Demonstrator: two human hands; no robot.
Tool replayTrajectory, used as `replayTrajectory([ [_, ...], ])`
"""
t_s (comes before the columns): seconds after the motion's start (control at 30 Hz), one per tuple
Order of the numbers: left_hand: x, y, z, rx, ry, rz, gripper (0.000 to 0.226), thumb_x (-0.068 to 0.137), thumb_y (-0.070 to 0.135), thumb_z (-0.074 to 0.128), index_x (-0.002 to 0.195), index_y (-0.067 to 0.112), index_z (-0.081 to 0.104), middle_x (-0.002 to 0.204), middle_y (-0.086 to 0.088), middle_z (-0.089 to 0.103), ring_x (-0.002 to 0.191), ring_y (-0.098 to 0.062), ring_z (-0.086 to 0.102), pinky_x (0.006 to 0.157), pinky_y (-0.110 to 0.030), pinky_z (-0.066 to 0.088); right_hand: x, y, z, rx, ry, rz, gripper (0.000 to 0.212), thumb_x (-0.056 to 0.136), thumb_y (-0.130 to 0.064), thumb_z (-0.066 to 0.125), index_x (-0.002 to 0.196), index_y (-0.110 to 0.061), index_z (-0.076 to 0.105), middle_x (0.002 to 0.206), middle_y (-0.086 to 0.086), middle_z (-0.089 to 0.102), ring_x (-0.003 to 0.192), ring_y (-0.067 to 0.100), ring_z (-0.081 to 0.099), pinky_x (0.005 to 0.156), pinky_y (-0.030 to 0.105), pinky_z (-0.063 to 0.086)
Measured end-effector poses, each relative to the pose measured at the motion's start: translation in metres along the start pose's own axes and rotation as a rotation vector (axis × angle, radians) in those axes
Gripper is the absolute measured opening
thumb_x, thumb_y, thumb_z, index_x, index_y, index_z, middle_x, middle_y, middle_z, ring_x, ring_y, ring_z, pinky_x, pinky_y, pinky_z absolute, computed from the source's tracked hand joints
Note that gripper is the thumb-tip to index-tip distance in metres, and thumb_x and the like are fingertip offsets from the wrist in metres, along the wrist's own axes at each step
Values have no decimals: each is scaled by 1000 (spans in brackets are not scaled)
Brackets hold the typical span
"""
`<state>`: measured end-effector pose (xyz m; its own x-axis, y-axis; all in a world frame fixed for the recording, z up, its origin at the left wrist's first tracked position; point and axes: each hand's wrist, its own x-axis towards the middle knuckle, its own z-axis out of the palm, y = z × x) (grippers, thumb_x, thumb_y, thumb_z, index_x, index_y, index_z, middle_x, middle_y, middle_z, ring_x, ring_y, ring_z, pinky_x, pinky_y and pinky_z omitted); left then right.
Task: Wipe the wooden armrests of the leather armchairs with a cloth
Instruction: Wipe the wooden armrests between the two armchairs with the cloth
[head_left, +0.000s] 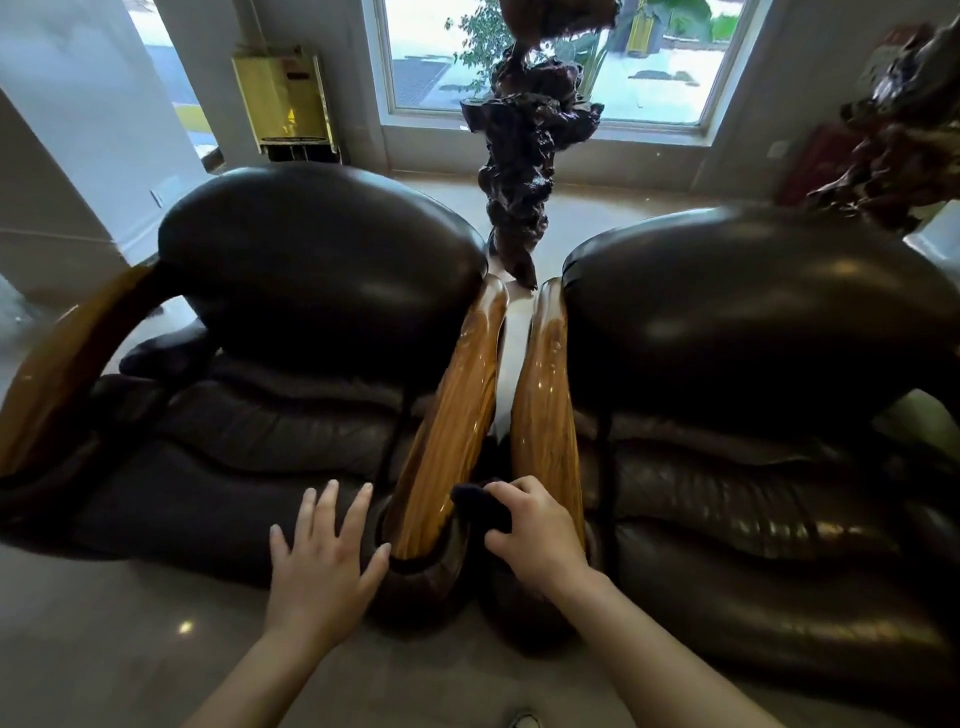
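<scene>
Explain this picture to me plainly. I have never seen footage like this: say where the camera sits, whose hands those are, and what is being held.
The single picture comes from a wide-angle camera worn on a person's head, looking forward and down, so the edges bend. There is no machine: both hands are the wearer's own. Two dark leather armchairs stand side by side on the floor, their glossy wooden armrests nearly meeting in the middle. The right hand grips a dark cloth at the near end of those armrests. The left hand is open and empty, fingers spread, over the left chair's front edge.
</scene>
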<state>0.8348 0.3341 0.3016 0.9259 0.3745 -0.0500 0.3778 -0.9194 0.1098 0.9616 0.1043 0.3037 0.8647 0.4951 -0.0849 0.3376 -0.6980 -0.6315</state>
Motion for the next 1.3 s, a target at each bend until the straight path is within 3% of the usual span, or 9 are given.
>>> replayTrajectory([
  [0.3,79,36,8,-8,-44,68,75,86,68,22,154,35,16,162,-11,23,151,-31,15,111,-66,29,51,52,-13,-10,27,90,52,86,-32,72,134,-39,52,120,-14,47,100,8,57,75,20,55],
  [0.63,180,20,40,-26,-166,253,79,85,69,11,156,35,9,165,-8,11,153,-28,1,117,-63,20,110,77,11,27,125,319,52,87,-27,72,135,-35,55,122,-11,46,99,8,60,79,23,57],
  [0.83,225,-4,73,14,-235,477,71,90,63,32,154,33,24,160,-9,28,149,-30,19,110,-65,31,152,108,32,17,148,404,50,87,-26,71,133,-37,57,125,-11,46,92,7,62,73,24,59],
  [0.97,251,-5,99,48,-262,492,71,90,63,33,154,33,23,162,-8,25,150,-30,15,112,-65,29,186,143,41,30,210,424,52,86,-24,71,135,-33,57,129,-8,45,96,9,61,72,28,60],
  [1.17,295,13,141,74,-236,554,71,89,65,32,153,35,25,161,-9,27,148,-33,19,109,-65,31,228,194,55,-20,313,351,56,87,-25,73,138,-33,53,136,-7,42,106,6,53,82,21,54],
  [1.3,327,29,168,77,-178,611,67,95,64,20,154,32,25,161,-12,24,150,-34,18,110,-66,31,251,217,73,-130,290,359,59,87,-33,73,141,-32,49,145,-4,35,117,11,52,87,23,53],
])
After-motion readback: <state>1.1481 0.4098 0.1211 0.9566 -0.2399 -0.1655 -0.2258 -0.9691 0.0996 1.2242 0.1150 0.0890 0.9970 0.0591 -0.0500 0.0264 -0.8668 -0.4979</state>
